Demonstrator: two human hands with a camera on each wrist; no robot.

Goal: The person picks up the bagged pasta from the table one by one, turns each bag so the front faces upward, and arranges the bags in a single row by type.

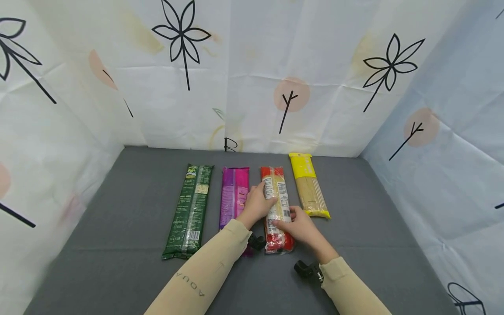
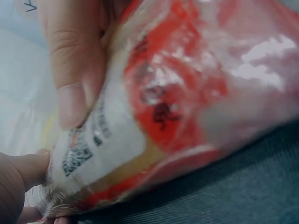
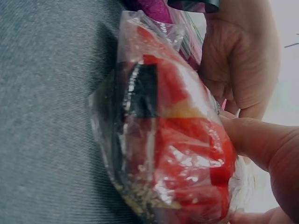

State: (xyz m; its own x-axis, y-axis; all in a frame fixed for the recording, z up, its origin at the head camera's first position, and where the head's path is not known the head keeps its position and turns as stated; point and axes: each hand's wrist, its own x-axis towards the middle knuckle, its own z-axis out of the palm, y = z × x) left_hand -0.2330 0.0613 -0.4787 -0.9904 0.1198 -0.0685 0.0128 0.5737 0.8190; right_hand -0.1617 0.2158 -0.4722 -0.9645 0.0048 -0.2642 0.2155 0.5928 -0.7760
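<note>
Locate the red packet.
In the head view, the red packet is right of centre, held by the left hand and right hand, between the purple packet and yellow packet.

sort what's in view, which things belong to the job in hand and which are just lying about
In the job:
red-and-white pack, held by the left hand and right hand

Lying about, seemingly untouched:
green pack
purple-pink pack
yellow pack

The left hand blocks the middle of the gap between the long purple-and-pink plastic packet and the puffy red-and-white plastic packet. Right of the long yellow plastic packet, there is room across the flat gray cloth table.
</note>
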